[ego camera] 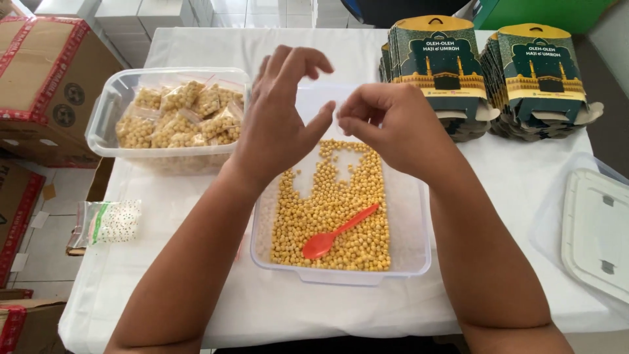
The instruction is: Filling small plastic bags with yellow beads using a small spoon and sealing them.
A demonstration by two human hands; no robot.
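My fingers (341,121) on both hands pinch the top edge of a small clear plastic bag (321,105): my left hand (278,121) grips it between thumb and forefinger with the other fingers fanned upward, my right hand (393,124) nips it with curled fingertips. The bag hangs just above a clear plastic tub (406,262) of yellow chickpeas (327,210), where a red plastic spoon (337,233) lies. To my left on the white-covered counter (196,216) stands another tub (105,124) holding filled bags (183,115); stacked dark green printed cartons (485,72) sit beyond my right hand.
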